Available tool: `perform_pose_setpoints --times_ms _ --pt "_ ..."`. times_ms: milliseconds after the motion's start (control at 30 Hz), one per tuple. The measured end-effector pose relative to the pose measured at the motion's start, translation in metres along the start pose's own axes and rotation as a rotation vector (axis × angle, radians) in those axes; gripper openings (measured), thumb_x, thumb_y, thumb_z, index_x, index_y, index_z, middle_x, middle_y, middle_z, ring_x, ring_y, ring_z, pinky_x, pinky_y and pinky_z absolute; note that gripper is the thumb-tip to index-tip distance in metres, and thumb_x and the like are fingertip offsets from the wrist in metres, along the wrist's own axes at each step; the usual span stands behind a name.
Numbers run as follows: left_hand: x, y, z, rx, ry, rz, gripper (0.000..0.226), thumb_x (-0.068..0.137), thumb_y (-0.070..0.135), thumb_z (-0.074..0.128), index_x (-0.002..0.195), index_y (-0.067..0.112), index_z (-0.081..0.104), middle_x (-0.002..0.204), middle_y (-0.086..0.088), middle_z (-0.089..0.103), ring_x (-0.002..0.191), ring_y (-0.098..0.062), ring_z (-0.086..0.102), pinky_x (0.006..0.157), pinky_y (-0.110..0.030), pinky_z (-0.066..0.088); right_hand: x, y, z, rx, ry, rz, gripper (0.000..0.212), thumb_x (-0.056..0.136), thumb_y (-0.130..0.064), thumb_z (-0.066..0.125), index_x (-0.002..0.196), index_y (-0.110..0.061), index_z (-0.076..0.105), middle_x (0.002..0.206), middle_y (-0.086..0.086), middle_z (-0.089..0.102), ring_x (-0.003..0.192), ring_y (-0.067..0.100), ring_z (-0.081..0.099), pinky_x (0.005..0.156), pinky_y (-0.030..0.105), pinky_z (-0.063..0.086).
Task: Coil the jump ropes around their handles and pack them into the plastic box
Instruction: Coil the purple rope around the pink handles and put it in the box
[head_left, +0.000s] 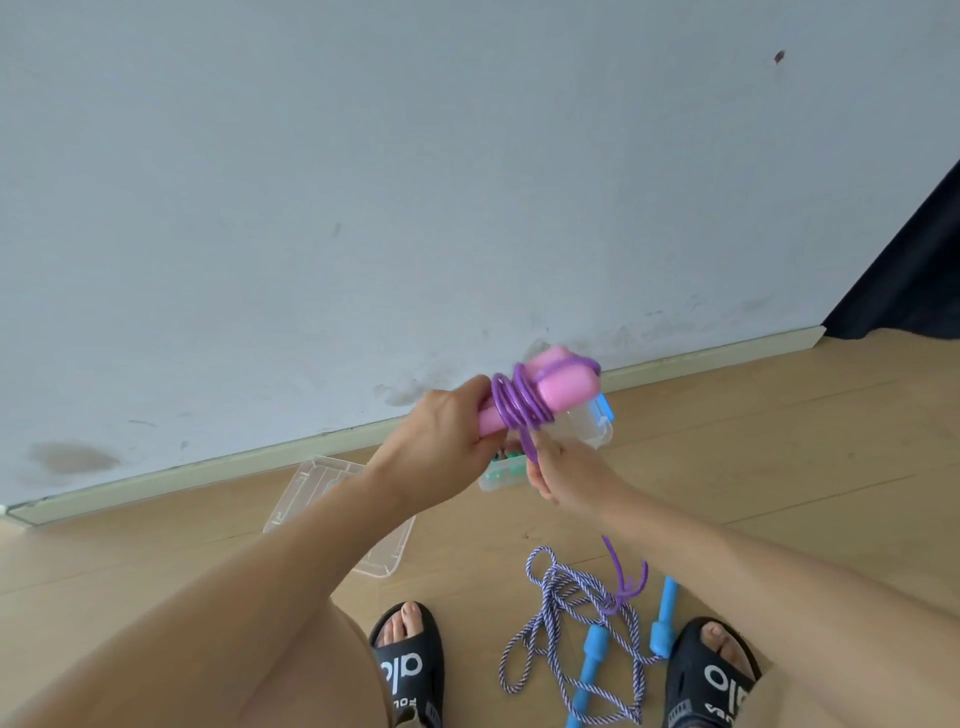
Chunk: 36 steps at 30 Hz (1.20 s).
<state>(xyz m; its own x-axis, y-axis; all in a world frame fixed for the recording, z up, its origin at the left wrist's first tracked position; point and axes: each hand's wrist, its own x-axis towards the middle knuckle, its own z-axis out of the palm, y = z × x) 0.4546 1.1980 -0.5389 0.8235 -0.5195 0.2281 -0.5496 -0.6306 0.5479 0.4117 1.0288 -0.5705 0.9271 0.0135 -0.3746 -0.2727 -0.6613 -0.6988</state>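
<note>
Blue-handled rope (582, 623) waits by the sandals; above the plastic box (587, 431), left hand (441, 441) clamps pink handles (550, 389), right hand (566, 473) pinches purple rope (519, 405) mid-wrap. Next: feed the tail tight.

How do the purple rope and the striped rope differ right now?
The purple rope is held up in both hands, partly coiled around pink handles; the striped rope lies loose and tangled on the floor with blue handles. The purple is plain and glossy, the striped one braided. Neither is in the plastic box.

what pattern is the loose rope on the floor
Purple-and-white twisted stripes on the loose rope, clearest in the head view.
</note>
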Motion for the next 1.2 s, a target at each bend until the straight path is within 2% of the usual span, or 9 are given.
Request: perform_pose_setpoints --times_ms 100,167,300,400,467,633,833,967,1200 --pt "0.013 -0.021 -0.004 0.051 0.064 -0.214 0.010 0.090 0.018 0.055 0.084 0.011 0.052 0.065 0.000 0.054 0.055 -0.019 0.048 0.051 -0.031 0.036 -0.021 0.001 0.017 -0.040 -0.023 -0.050 0.045 0.108 -0.022 0.021 0.064 -0.027 0.030 0.051 -0.002 0.046 0.061 0.024 0.045 0.078 0.039 0.046" --pt "0.013 -0.034 -0.006 0.203 -0.022 -0.251 0.009 0.090 0.018 0.053 0.092 0.011 0.049 0.070 -0.004 0.054 0.061 -0.027 0.052 0.052 -0.033 0.037 -0.038 0.000 0.020 -0.142 0.005 -0.133 0.047 0.108 -0.033 0.018 0.063 -0.029 0.030 0.059 0.000 0.044 0.066 0.027 0.044 0.073 0.040 0.045" --pt "0.004 -0.041 -0.005 0.474 -0.211 -0.182 0.018 0.089 0.018 0.050 0.104 0.011 0.045 0.079 -0.008 0.057 0.064 -0.033 0.054 0.054 -0.035 0.039 -0.053 -0.008 0.017 -0.474 0.125 -0.290 0.050 0.107 -0.042 0.022 0.062 -0.023 0.034 0.061 0.000 0.044 0.063 0.028 0.049 0.064 0.037 0.049" --pt "0.003 -0.033 0.004 0.675 -0.277 -0.116 0.017 0.089 0.011 0.046 0.105 0.012 0.042 0.073 -0.003 0.047 0.062 -0.031 0.049 0.054 -0.034 0.035 -0.055 -0.017 0.008 -0.712 0.296 -0.512 0.048 0.101 -0.042 0.040 0.057 -0.022 0.037 0.048 -0.001 0.042 0.044 0.025 0.039 0.041 0.028 0.023" --pt "-0.001 -0.025 0.010 0.757 -0.345 -0.071 0.017 0.089 0.009 0.045 0.105 0.012 0.041 0.075 -0.003 0.051 0.066 -0.031 0.055 0.055 -0.034 0.036 -0.048 -0.027 -0.005 -0.789 0.394 -0.568 0.052 0.092 -0.045 0.050 0.049 -0.021 0.034 0.039 -0.004 0.029 0.037 0.025 0.032 0.042 0.023 0.005" --pt "-0.009 -0.005 0.017 0.839 -0.467 0.066 0.022 0.091 0.006 0.043 0.112 0.011 0.050 0.102 -0.007 0.061 0.084 -0.032 0.066 0.061 -0.035 0.040 -0.029 -0.043 -0.037 -0.766 0.477 -0.697 0.062 0.085 -0.047 0.059 0.049 -0.017 0.018 0.042 -0.001 0.005 0.041 0.025 0.020 0.049 0.021 0.002" --pt "-0.020 0.018 0.020 0.650 -0.469 0.100 0.012 0.092 0.016 0.044 0.104 0.011 0.045 0.088 -0.007 0.061 0.070 -0.031 0.058 0.058 -0.037 0.043 0.019 -0.027 -0.052 -0.695 0.341 -0.580 0.064 0.095 -0.058 0.046 0.052 -0.013 0.032 0.045 0.003 0.029 0.045 0.019 0.029 0.048 0.029 0.021" --pt "-0.026 0.032 0.017 0.586 -0.435 0.171 0.020 0.091 0.025 0.049 0.105 0.010 0.049 0.091 -0.007 0.062 0.077 -0.032 0.061 0.061 -0.036 0.043 0.033 -0.023 -0.053 -0.563 0.242 -0.544 0.063 0.093 -0.062 0.046 0.054 -0.013 0.037 0.049 0.004 0.037 0.049 0.020 0.034 0.053 0.031 0.031" --pt "-0.011 0.026 0.025 0.522 -0.553 -0.017 0.008 0.089 0.020 0.050 0.091 0.013 0.052 0.068 0.004 0.038 0.072 -0.028 0.055 0.058 -0.033 0.040 0.005 -0.059 -0.060 -0.549 0.593 -0.863 0.059 0.095 -0.054 0.044 0.054 -0.016 0.023 0.047 0.004 0.017 0.050 0.025 0.021 0.047 0.027 0.015"
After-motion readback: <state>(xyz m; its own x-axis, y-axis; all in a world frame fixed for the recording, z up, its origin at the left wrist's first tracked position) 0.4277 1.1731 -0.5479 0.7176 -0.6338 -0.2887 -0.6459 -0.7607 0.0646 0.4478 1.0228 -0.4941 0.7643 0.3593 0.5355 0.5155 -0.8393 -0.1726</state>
